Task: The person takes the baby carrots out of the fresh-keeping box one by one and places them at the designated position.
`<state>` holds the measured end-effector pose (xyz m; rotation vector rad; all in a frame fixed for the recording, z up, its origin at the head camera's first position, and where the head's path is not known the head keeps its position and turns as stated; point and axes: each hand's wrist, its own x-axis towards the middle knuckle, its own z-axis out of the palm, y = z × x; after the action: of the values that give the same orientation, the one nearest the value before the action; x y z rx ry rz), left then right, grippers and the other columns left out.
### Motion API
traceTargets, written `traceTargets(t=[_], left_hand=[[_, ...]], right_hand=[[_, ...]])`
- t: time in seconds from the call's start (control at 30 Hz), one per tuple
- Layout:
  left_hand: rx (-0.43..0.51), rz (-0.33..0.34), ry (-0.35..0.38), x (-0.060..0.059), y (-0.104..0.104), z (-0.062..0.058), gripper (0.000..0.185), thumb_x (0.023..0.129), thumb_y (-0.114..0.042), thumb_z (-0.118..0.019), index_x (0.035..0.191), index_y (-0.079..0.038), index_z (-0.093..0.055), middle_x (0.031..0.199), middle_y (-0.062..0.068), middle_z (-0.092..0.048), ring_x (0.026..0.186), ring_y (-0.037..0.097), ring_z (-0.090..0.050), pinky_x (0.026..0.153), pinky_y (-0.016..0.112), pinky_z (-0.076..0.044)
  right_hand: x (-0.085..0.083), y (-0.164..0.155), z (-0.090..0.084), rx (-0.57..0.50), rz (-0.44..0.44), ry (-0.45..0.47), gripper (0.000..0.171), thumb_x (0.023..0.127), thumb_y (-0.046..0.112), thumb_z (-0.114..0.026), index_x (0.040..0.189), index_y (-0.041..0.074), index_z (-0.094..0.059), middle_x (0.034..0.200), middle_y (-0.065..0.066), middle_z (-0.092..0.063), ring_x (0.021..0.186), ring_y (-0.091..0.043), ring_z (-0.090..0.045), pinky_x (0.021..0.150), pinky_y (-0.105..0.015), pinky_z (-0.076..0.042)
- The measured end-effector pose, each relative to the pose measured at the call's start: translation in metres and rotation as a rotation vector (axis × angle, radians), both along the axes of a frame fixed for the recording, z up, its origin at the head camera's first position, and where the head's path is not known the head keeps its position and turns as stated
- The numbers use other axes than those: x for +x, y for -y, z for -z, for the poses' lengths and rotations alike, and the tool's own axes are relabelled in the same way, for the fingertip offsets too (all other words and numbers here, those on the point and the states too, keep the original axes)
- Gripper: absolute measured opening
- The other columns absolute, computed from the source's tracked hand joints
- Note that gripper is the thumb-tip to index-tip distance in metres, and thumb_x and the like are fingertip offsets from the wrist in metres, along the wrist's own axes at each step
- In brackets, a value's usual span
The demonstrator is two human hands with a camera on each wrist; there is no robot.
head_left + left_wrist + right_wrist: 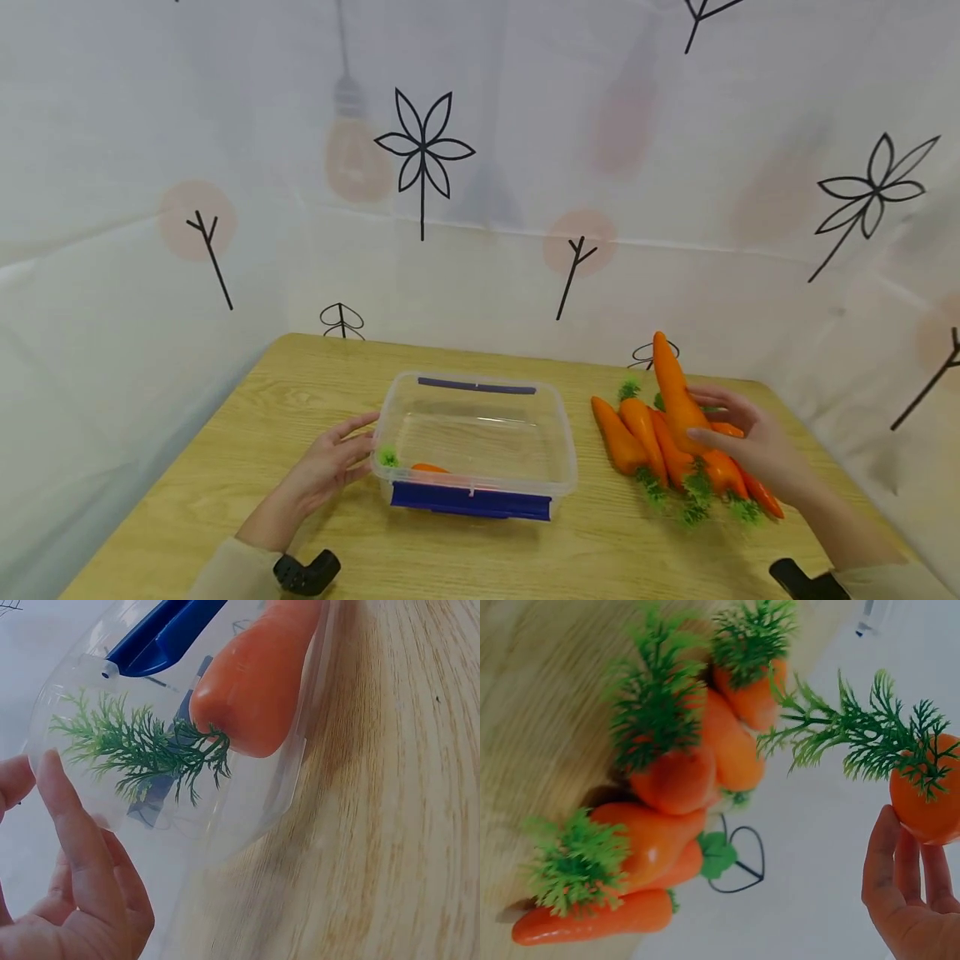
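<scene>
My right hand (757, 442) grips a toy carrot (675, 396), its tip pointing up, above a pile of toy carrots (637, 437) on the table. In the right wrist view, the held carrot's green leaves (855, 727) stick out past the fingers (885, 855). At the left side of a clear plastic box (480, 483), my left hand (330, 462) touches the rim with fairly straight fingers. Inside the box lies one carrot (251, 682) with green leaves (142, 746), seen through the wall in the left wrist view.
The wooden table (262, 417) bears the box in the middle and the carrot pile at the right. Blue latches (472, 502) hang along the box's sides. Behind the table is a white printed curtain (495, 275).
</scene>
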<state>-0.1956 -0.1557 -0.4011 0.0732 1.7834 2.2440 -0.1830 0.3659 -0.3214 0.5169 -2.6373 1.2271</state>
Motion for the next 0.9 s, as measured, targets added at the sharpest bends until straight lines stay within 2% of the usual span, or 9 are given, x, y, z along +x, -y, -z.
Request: traceTargets(t=[0.23, 0.47, 0.73, 0.9], left_hand=[[-0.005, -0.002, -0.004, -0.001, -0.002, 0.001, 0.060, 0.090, -0.012, -0.061, 0.140, 0.000, -0.032, 0.127, 0.017, -0.048, 0.091, 0.013, -0.059, 0.072, 0.022, -0.051], [-0.003, 0.001, -0.004, 0.000, -0.001, 0.000, 0.061, 0.090, -0.012, -0.060, 0.141, 0.001, -0.030, 0.124, 0.015, -0.051, 0.092, 0.013, -0.059, 0.072, 0.022, -0.051], [0.000, 0.015, -0.011, 0.000, -0.001, 0.001, 0.061, 0.091, -0.012, -0.060, 0.142, 0.000, -0.029, 0.121, 0.012, -0.054, 0.093, 0.013, -0.059, 0.073, 0.022, -0.051], [-0.001, 0.015, -0.017, -0.001, -0.001, 0.001, 0.060, 0.091, -0.011, -0.060, 0.141, 0.001, -0.029, 0.121, 0.012, -0.054, 0.092, 0.012, -0.060, 0.072, 0.022, -0.051]], right_hand=[[0.002, -0.021, 0.006, 0.035, 0.035, -0.015, 0.047, 0.089, 0.009, -0.062, 0.133, 0.006, -0.047, 0.120, 0.023, -0.044, 0.099, 0.007, -0.046, 0.071, -0.017, -0.047], [0.000, -0.044, 0.010, 0.099, 0.107, 0.049, 0.050, 0.090, 0.017, -0.063, 0.135, 0.008, -0.046, 0.117, 0.026, -0.042, 0.096, 0.013, -0.044, 0.067, -0.021, -0.047], [-0.002, -0.071, 0.013, 0.159, 0.187, 0.117, 0.055, 0.089, 0.027, -0.063, 0.136, 0.005, -0.044, 0.109, 0.029, -0.041, 0.088, 0.016, -0.045, 0.067, -0.039, -0.048], [-0.006, -0.089, 0.017, 0.154, 0.186, 0.180, 0.056, 0.090, 0.028, -0.062, 0.138, 0.005, -0.042, 0.107, 0.031, -0.039, 0.086, 0.016, -0.044, 0.069, -0.053, -0.046]])
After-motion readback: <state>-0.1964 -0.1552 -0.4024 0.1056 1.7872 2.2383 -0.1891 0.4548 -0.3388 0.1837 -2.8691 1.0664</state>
